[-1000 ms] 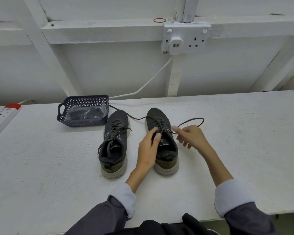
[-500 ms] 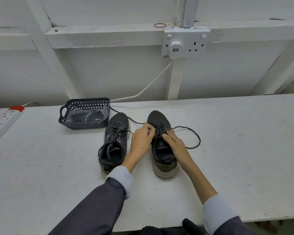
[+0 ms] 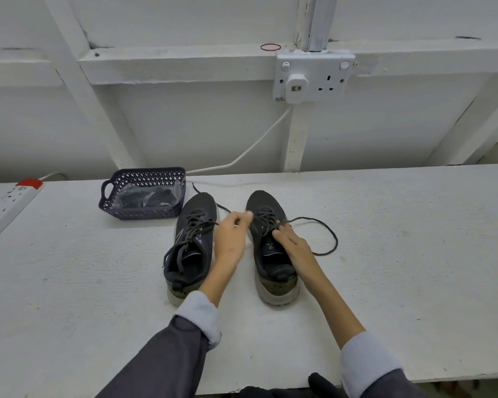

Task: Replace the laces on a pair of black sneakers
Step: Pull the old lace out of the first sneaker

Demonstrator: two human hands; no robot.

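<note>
Lace (image 3: 223,208) seemingly pinched in left grip (image 3: 232,234).

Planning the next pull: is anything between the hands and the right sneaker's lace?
Nothing visible. The left hand and right hand both pinch the lace over the right sneaker; its loose loop lies on the table.

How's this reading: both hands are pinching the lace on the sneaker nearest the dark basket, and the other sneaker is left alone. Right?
Wrong sneaker. The head view shows the left hand and right hand pinching the lace on the far sneaker, the one away from the basket. The near sneaker beside the basket is left alone.
</note>
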